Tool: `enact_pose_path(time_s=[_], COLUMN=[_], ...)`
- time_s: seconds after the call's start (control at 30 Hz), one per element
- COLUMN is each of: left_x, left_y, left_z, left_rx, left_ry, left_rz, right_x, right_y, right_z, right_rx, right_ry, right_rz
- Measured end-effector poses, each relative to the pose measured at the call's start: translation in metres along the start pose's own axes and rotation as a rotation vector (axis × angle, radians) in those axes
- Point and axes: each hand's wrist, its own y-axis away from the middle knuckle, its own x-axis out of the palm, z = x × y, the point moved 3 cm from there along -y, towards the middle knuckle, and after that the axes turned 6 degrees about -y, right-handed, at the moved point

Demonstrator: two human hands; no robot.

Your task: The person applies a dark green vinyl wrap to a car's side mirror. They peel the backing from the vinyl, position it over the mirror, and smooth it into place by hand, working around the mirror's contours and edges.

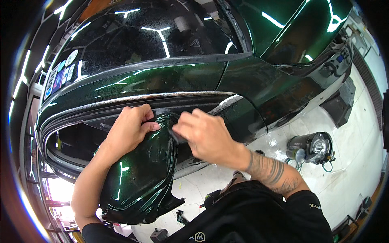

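Observation:
A sheet of glossy dark green wrap film (pixel 137 178) drapes over what looks like the car's side mirror, its loose lower edge creased and hanging. My left hand (pixel 131 127) is closed at the film's upper edge, thumb and fingers pinching it. Close by on the right, my right hand (pixel 208 135) is curled, slightly blurred, against the film's gathered right side. Under its fingers shows a small dark flat piece (pixel 177 137), whose kind I cannot make out. Folds bunch up between the two hands. The mirror's own surface is hidden beneath the film.
The dark green car (pixel 170 77) fills the far side, with its side window (pixel 81 141) behind my left forearm. A black tank (pixel 310 146) with a hose stands on the pale tiled floor (pixel 344 178) at right. A dark block (pixel 340 103) stands beyond it.

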Motion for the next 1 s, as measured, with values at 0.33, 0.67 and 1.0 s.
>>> enact_pose_path(time_s=[0.33, 0.67, 1.0], left_x=[-0.003, -0.003, -0.006], left_y=[-0.006, -0.007, -0.011], left_z=[-0.002, -0.002, -0.004], left_rx=[-0.052, -0.021, -0.029], left_ry=[0.003, -0.029, 0.015], left_rz=[0.037, -0.014, 0.069], right_x=[0.002, 0.006, 0.01], right_y=[-0.015, -0.012, 0.012], right_z=[-0.007, 0.009, 0.03], right_rx=[0.059, -0.046, -0.05], right_ry=[0.009, 0.112, 0.019], right_rz=[-0.006, 0.004, -0.016])
